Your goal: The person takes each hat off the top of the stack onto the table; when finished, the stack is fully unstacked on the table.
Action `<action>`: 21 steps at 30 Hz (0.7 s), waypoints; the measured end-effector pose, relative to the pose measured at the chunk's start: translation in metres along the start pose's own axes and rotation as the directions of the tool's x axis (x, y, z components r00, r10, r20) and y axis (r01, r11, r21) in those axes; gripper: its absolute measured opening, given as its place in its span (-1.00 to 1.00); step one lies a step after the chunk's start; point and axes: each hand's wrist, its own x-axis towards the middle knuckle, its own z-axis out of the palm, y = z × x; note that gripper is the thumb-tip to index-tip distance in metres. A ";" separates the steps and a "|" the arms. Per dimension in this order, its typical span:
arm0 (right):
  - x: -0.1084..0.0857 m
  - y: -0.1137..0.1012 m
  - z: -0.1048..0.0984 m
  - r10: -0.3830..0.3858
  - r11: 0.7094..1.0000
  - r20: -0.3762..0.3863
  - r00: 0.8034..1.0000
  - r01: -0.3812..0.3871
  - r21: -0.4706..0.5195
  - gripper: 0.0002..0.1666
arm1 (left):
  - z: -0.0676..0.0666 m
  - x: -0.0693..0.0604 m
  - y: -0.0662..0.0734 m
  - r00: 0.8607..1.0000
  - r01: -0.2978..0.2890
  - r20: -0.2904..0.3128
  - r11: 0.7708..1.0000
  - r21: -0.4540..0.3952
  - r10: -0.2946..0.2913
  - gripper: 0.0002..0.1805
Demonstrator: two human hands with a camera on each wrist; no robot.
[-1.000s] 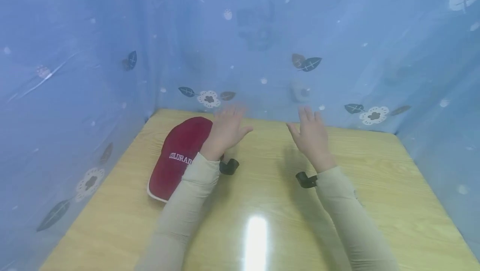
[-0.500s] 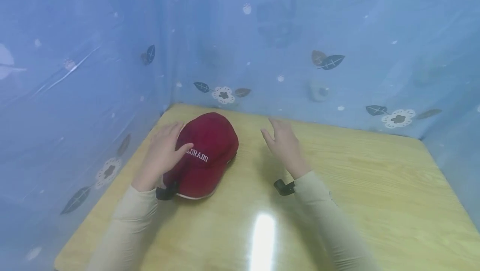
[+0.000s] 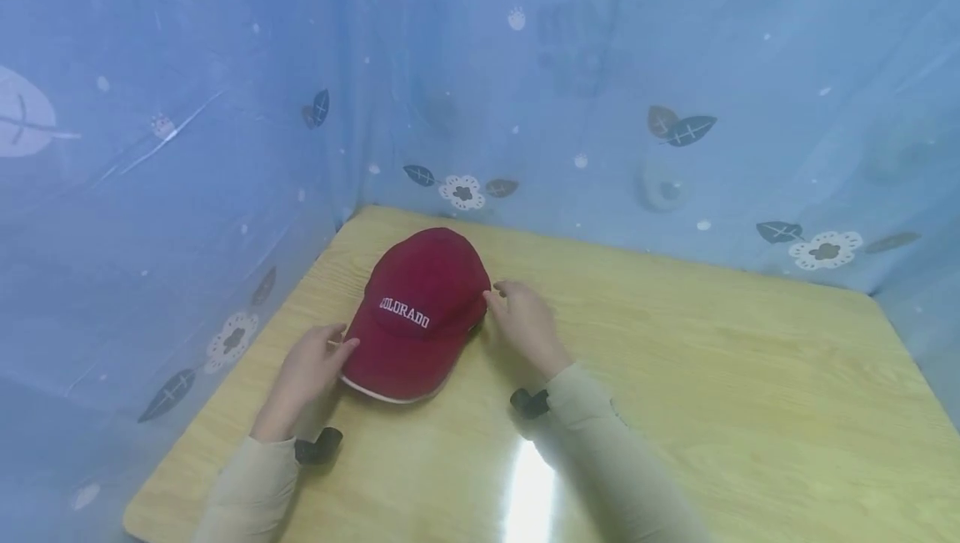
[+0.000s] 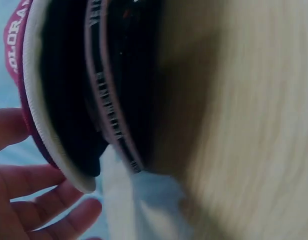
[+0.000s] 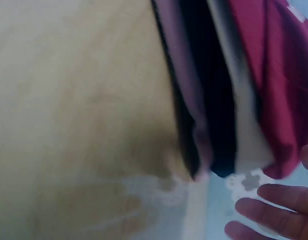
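Note:
A burgundy baseball cap point(image 3: 420, 301) with white COLORADO lettering sits crown up on the table, its white-edged brim pointing toward me. At the brim's left side is my left hand point(image 3: 303, 380), its thumb against the edge and its fingers spread. In the left wrist view the cap point(image 4: 63, 90) shows its dark underside and a lettered inner band; the brim hides some fingertips of the left hand point(image 4: 36, 200). My right hand point(image 3: 531, 330) reaches the crown's lower right side. In the right wrist view the right hand's spread fingers point(image 5: 274, 212) lie just below the cap's burgundy cloth point(image 5: 279, 90).
The light wooden table point(image 3: 675, 359) has rounded corners and a bright lamp reflection near its front. Blue curtains point(image 3: 562, 93) printed with leaves and flowers hang along its back and left. Small black devices point(image 3: 318, 447) sit at both wrists.
Both hands have come down toward the cap, the left moving to its brim and the right to its side. The head view has turned left. The cap has not visibly moved on the table.

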 end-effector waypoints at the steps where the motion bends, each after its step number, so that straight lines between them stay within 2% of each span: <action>1: -0.001 -0.001 0.003 0.006 1.000 0.003 1.000 -0.006 0.020 -0.51 | 0.003 -0.001 0.000 1.000 0.007 -0.004 1.000 -0.011 -0.008 -0.39; 4: -0.001 -0.003 0.011 0.023 0.990 -0.008 1.000 -0.022 0.137 -0.61 | 0.006 -0.003 0.001 0.999 0.042 -0.012 0.998 -0.053 -0.042 -0.41; 9: 0.000 -0.003 0.016 0.059 0.931 -0.036 0.998 -0.042 0.361 -0.73 | 0.005 0.002 0.002 0.995 0.094 0.034 0.982 -0.164 -0.089 -0.41; 11: 0.000 -0.003 0.015 0.068 0.912 -0.039 0.997 -0.046 0.408 -0.76 | 0.004 0.004 0.001 0.992 0.122 0.067 0.965 -0.231 -0.110 -0.41; 16: 0.003 -0.009 0.007 0.056 0.886 -0.081 0.995 -0.012 0.463 -0.79 | -0.002 0.007 0.005 0.976 0.209 0.140 0.900 -0.382 -0.168 -0.39; 18: 0.005 -0.012 0.002 0.048 0.878 -0.112 0.992 0.011 0.478 -0.80 | -0.007 0.007 0.009 0.972 0.228 0.155 0.874 -0.429 -0.177 -0.39; 21: 0.008 -0.015 -0.009 0.049 0.872 -0.155 0.987 0.034 0.488 -0.80 | -0.013 0.008 0.018 0.976 0.211 0.146 0.855 -0.473 -0.160 -0.39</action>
